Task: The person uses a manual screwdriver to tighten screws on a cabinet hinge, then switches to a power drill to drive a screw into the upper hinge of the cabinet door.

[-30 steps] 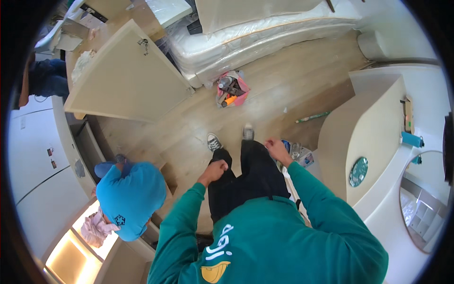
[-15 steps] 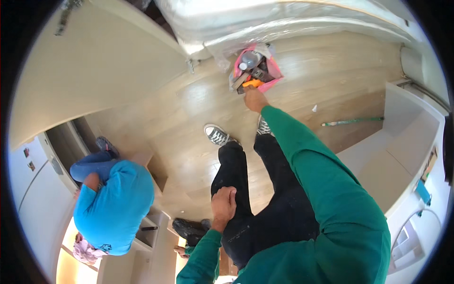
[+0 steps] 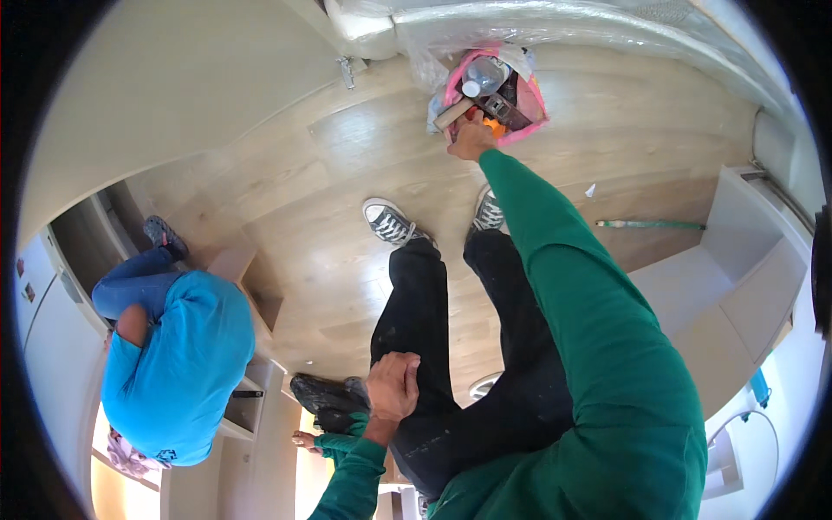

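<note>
Two hands in view. Right hand (image 3: 471, 139) is down at the near edge of the pink-rimmed bag (image 3: 525, 132), fingers going in beside the orange item (image 3: 495, 127); fingertips hidden, so can't tell if they grip anything. Left hand (image 3: 393, 386) sits at the thigh, fingers loosely curled, palm out of sight; no object shows in it, but can't confirm it's free.

Bag is on the floor (image 3: 338, 286), ahead of the shoes (image 3: 392, 223), mouth open, next to clear plastic wrap (image 3: 426, 69). Contents packed close: bottle (image 3: 491, 76) at the far side, dark tool (image 3: 510, 111) mid, beige handle (image 3: 453, 114) at the left.

For a good reach: keep fingers narrow, feel past the orange item, pinch on a solid part, lift straight up so nothing snags. Contents look jumbled, so bag could drag or tip; left hand steadying the rim would help. Blind fingertips might meet hard edges, so go slow.
</note>
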The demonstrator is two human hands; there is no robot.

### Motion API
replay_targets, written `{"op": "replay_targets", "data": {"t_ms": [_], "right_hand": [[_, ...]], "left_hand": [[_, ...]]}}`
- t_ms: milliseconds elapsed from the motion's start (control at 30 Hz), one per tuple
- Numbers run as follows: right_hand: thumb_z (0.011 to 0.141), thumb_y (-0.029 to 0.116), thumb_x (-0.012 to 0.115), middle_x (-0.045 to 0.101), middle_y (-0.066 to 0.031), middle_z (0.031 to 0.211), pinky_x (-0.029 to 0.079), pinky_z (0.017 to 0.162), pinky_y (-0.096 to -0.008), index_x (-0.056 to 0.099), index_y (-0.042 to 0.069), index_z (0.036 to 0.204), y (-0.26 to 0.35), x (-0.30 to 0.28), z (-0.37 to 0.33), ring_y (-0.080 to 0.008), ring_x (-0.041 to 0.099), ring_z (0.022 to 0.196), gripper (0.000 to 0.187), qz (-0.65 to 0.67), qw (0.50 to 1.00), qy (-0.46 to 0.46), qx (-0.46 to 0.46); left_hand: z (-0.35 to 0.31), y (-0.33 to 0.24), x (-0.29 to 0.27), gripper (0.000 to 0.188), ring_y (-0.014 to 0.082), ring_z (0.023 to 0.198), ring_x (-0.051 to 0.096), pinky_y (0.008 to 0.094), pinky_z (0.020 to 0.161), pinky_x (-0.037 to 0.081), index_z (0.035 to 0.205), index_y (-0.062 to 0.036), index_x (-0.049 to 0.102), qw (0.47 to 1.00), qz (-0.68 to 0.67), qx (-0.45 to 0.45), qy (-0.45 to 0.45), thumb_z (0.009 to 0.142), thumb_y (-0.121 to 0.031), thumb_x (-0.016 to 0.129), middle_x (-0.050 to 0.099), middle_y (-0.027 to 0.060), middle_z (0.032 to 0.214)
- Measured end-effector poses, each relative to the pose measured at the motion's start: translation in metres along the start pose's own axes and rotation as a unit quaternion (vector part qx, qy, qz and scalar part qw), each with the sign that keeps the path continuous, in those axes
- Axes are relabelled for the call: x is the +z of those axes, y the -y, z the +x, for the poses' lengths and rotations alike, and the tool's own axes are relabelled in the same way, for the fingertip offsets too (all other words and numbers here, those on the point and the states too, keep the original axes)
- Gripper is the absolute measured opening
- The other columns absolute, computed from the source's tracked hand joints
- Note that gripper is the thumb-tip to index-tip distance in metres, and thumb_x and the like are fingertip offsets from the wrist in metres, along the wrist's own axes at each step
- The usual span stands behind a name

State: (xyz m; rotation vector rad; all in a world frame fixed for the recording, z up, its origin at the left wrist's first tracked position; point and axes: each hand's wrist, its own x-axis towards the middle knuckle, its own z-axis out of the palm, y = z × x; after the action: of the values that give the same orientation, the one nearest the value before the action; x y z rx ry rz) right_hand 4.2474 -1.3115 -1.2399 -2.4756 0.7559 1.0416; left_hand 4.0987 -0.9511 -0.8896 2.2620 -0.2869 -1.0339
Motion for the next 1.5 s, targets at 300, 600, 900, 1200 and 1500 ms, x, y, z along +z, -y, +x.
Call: {"op": "replay_targets", "data": {"t_ms": [300,600,900,1200,1500], "right_hand": [[0.077,0.03,0.072,0.061,-0.025,0.131,0.05,0.103,-0.0476,0.064,0.0,0.12,-0.029,-0.069,-0.021,-0.0389,0.059,0.121,0.053,-0.111,0.962,0.113,-0.221],[0.084,0.025,0.079,0.067,-0.0148,0.116,0.055,0.083,-0.0385,0.066,0.005,0.111,-0.102,-0.116,-0.026,-0.0283,0.068,0.099,0.036,0.214,0.95,0.072,-0.214],[0.1,0.025,0.064,0.066,-0.0113,0.124,0.059,0.081,-0.0316,0.056,0.008,0.14,-0.124,-0.112,-0.089,-0.0241,0.069,0.096,0.044,0.732,0.667,0.125,0.052],[0.1,0.021,0.063,0.062,-0.0134,0.122,0.061,0.072,-0.0293,0.055,0.01,0.142,-0.111,-0.113,-0.244,-0.029,0.065,0.09,0.044,0.903,0.419,0.091,0.016],[0.092,0.03,0.074,0.062,-0.012,0.125,0.058,0.064,-0.0306,0.049,0.009,0.145,-0.056,-0.21,-0.473,-0.0265,0.066,0.086,0.062,0.761,0.589,0.267,-0.042]], "left_hand": [[-0.01,-0.004,0.006,0.007,0.037,0.083,0.065,0.0456,0.072,0.052,0.093,-0.0074,0.066,1.0,-0.016,-0.004,-0.016,0.096,-0.013,0.063,0.068,0.0123,0.091],[-0.019,-0.002,0.017,0.008,0.037,0.084,0.065,0.045,0.074,0.053,0.094,-0.0075,0.066,0.999,-0.031,0.015,-0.029,0.096,-0.014,0.062,0.067,0.0119,0.09],[-0.028,-0.003,0.02,0.009,0.0364,0.086,0.065,0.0455,0.075,0.053,0.095,-0.0074,0.067,0.998,-0.044,0.021,-0.039,0.096,-0.015,0.062,0.066,0.0118,0.09],[-0.038,-0.01,0.028,0.013,0.0341,0.092,0.066,0.0455,0.081,0.053,0.1,-0.0082,0.066,0.997,-0.067,0.007,-0.043,0.1,-0.017,0.057,0.067,0.0094,0.097],[-0.076,-0.07,0.058,0.016,0.0441,0.116,0.064,0.064,0.105,0.048,0.108,-0.0102,0.061,0.416,-0.878,-0.2,-0.127,0.106,-0.025,0.055,0.068,0.0143,0.117]]}}
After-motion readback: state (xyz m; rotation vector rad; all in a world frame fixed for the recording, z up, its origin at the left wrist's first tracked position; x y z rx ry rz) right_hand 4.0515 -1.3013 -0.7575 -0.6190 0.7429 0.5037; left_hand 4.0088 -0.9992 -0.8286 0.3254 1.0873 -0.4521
